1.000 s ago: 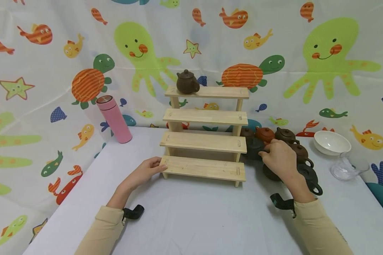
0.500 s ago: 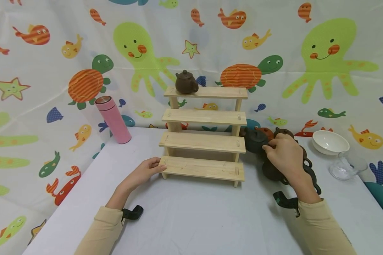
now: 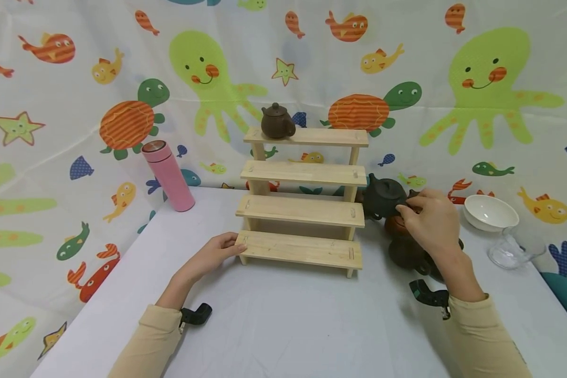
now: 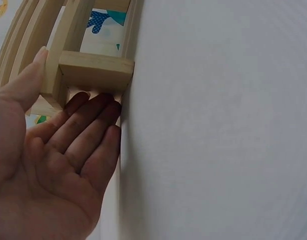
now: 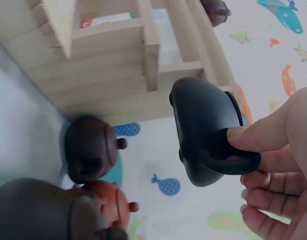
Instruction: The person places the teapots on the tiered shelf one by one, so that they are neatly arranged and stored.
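My right hand pinches the handle of a black teapot between thumb and fingers. The pot is raised beside the right end of a four-tier wooden stand, overlapping other teapots behind it. In the right wrist view the thumb presses on top of the loop handle. At the stand's left end, my left hand grips the lowest board, thumb over the top and fingers beneath, as the left wrist view shows. A brown teapot sits on the top tier, toward its left end.
Several teapots crowd the table right of the stand, among them a dark brown one and an orange one. Farther right are a white bowl and a clear glass pitcher. A pink bottle stands back left.
The black teapot has risen from among the other teapots, with my right hand moving up and slightly right. My left hand has stayed on the stand.
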### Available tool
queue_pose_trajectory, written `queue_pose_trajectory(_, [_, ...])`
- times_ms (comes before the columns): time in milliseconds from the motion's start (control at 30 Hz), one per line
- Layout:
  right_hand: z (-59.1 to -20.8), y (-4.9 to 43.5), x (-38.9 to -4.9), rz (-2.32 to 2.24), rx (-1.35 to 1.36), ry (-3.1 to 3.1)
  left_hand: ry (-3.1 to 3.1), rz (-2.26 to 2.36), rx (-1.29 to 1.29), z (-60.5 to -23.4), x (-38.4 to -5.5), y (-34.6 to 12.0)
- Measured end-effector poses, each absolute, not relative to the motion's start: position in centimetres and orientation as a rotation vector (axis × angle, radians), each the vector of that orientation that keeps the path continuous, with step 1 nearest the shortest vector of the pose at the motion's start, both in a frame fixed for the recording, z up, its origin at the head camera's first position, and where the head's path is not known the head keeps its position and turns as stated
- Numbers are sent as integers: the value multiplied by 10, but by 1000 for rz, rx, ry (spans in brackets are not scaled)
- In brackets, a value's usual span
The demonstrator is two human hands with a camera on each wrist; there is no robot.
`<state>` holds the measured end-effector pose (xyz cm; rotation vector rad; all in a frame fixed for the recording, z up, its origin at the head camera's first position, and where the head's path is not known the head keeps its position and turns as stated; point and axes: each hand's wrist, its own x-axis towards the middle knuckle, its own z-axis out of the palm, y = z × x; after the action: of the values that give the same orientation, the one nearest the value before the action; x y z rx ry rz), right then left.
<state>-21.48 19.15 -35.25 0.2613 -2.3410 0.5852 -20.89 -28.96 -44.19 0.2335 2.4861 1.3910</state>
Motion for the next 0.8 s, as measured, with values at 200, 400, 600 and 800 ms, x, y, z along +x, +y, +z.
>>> queue_pose_trajectory(200, [-346,192,-215,642,222,-2329,2489,1381,237,-442,-210,-289])
queue_pose_trajectory(400, [-341,193,-215,691,243,-2243,2487,1393,238,-442,-209,-290])
queue_pose_trajectory(600, [-335,196,-213,775,245,-2151,2487,1390,236,-440,-207,-290])
queue_pose_trajectory(800, [-329,196,-214,884,244,-2077,2492,1395,233,-441,-206,-289])
